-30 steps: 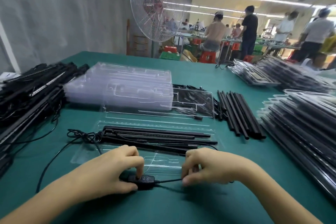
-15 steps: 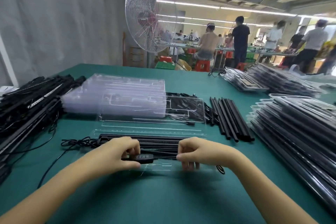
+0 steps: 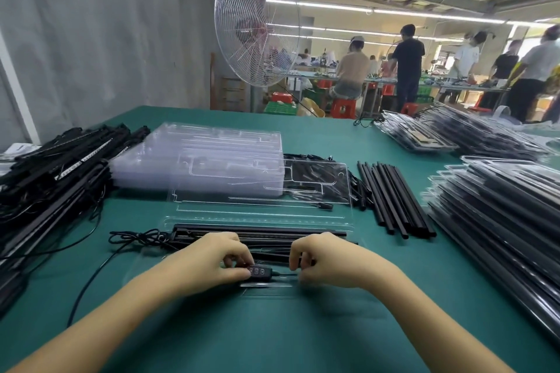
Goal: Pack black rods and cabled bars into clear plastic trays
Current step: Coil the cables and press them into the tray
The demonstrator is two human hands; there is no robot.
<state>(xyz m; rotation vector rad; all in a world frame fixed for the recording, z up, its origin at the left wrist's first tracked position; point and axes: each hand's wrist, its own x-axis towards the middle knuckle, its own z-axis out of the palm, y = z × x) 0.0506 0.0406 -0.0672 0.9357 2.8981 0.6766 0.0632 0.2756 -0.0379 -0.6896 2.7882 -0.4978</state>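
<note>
Black plastic, the small button box point(image 3: 260, 272) on a cable point(image 3: 286, 275) is pinched by the left hand point(image 3: 212, 263), thumb below and fingers point(image 3: 239, 257) curled over its left end; three pale buttons show on it, but no writing can be read. The right hand point(image 3: 325, 263) is closed in a loose fist, its fingers pinching the cable just right of the box. Both wrists rest low on the green desk point(image 3: 272, 327), knuckles up, forearms angled inward. Under and just beyond the fingers lies a clear tray point(image 3: 257, 218) holding long black bars point(image 3: 260, 232). Further beyond sits a stack of empty trays point(image 3: 197, 160); to the right of the fingers lie loose black rods point(image 3: 394, 200) and a stack of packed trays point(image 3: 500, 206). Left of them is a heap of cabled bars point(image 3: 54, 172), one with a white strip whose print is too small to read.
</note>
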